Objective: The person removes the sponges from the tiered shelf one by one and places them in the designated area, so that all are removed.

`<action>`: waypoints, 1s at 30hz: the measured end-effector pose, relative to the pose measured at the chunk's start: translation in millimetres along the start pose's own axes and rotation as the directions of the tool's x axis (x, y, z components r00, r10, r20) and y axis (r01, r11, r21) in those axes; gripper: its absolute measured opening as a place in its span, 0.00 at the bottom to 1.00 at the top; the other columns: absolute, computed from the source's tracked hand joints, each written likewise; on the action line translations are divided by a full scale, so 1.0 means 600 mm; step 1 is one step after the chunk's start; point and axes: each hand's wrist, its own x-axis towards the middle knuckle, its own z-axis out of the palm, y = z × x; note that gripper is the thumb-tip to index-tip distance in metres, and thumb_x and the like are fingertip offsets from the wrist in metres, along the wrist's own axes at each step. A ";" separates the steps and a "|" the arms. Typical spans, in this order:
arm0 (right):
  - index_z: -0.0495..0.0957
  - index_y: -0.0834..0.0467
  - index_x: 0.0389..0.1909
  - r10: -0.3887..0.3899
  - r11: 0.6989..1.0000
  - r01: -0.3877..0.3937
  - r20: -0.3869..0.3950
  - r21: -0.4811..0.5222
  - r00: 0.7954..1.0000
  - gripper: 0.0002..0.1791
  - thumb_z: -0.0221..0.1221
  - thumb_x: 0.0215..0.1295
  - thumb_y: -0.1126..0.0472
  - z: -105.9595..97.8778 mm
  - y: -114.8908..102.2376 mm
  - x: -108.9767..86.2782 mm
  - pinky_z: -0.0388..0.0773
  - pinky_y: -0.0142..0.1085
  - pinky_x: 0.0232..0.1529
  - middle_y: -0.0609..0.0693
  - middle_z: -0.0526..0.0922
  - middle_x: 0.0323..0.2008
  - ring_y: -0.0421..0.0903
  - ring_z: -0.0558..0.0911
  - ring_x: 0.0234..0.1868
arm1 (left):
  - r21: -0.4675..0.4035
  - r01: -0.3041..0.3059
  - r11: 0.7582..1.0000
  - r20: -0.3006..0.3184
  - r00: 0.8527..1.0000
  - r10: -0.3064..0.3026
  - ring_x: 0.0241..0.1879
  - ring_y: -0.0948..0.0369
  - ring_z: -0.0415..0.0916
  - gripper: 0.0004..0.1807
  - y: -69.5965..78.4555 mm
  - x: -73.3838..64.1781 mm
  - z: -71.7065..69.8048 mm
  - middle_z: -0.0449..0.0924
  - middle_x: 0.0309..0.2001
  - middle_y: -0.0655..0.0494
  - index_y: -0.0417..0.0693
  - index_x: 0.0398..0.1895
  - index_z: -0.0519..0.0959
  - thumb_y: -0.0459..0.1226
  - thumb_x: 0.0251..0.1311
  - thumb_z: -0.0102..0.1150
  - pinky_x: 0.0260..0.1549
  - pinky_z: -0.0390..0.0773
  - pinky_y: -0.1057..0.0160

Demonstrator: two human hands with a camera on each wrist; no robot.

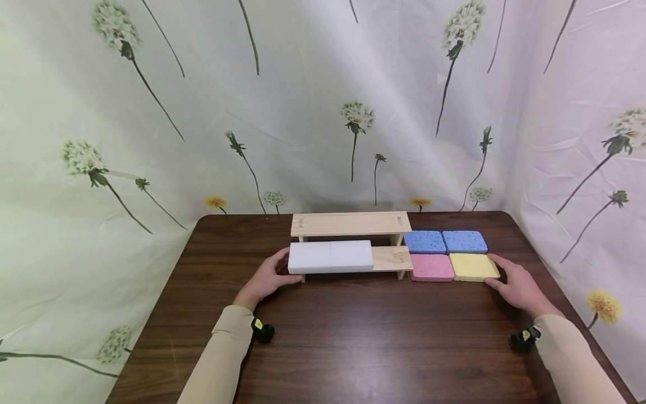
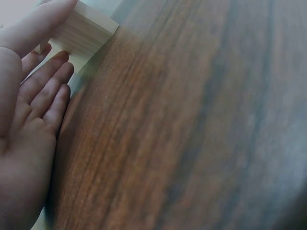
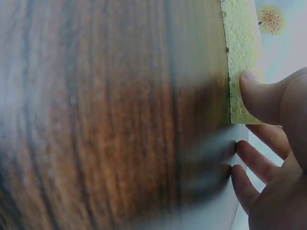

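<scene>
Two white melamine sponges (image 1: 330,256) lie end to end on the front wooden riser (image 1: 392,258), covering its left and middle part. My left hand (image 1: 264,282) holds the riser's left end, thumb at the front and fingers at the side. In the left wrist view the thumb passes in front of the riser's pale leg (image 2: 84,40). Over on the right, my right hand (image 1: 520,286) pinches the right end of a yellow sponge (image 1: 474,267) between thumb and forefinger; its other fingers extend below in the right wrist view. A pink sponge (image 1: 432,268) sits left of the yellow one.
Two blue sponges, a left one (image 1: 425,242) and a right one (image 1: 465,242), lie behind the pink and yellow ones. A second wooden riser (image 1: 351,224) stands at the back of the brown table (image 1: 353,342). Flower-printed fabric (image 1: 313,112) hangs behind the table.
</scene>
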 end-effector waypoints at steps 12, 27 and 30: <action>0.58 0.74 0.76 0.023 1.000 -0.023 0.019 0.001 1.000 0.44 0.70 0.68 0.61 -0.004 0.001 -0.002 0.66 0.73 0.63 0.82 0.65 0.68 0.80 0.67 0.66 | 0.007 -0.003 1.000 0.002 1.000 0.003 0.74 0.46 0.67 0.46 0.002 0.003 0.000 0.72 0.72 0.45 0.46 0.78 0.67 0.39 0.57 0.80 0.74 0.62 0.41; 0.57 0.73 0.77 -0.007 0.999 0.009 -0.070 0.036 0.998 0.51 0.72 0.66 0.49 -0.013 -0.036 -0.002 0.64 0.73 0.64 0.79 0.64 0.71 0.78 0.65 0.69 | 0.009 -0.003 1.000 0.003 1.000 0.003 0.75 0.46 0.66 0.45 0.003 0.000 0.000 0.72 0.73 0.45 0.45 0.77 0.67 0.38 0.58 0.80 0.74 0.62 0.41; 0.59 0.72 0.77 -0.025 0.999 0.029 -0.104 0.041 0.994 0.49 0.72 0.67 0.50 -0.008 -0.050 -0.001 0.65 0.73 0.63 0.78 0.66 0.70 0.77 0.66 0.69 | 0.018 -0.002 1.000 0.003 1.000 0.002 0.74 0.46 0.66 0.46 0.002 -0.002 0.000 0.72 0.73 0.44 0.44 0.78 0.66 0.38 0.58 0.80 0.74 0.62 0.41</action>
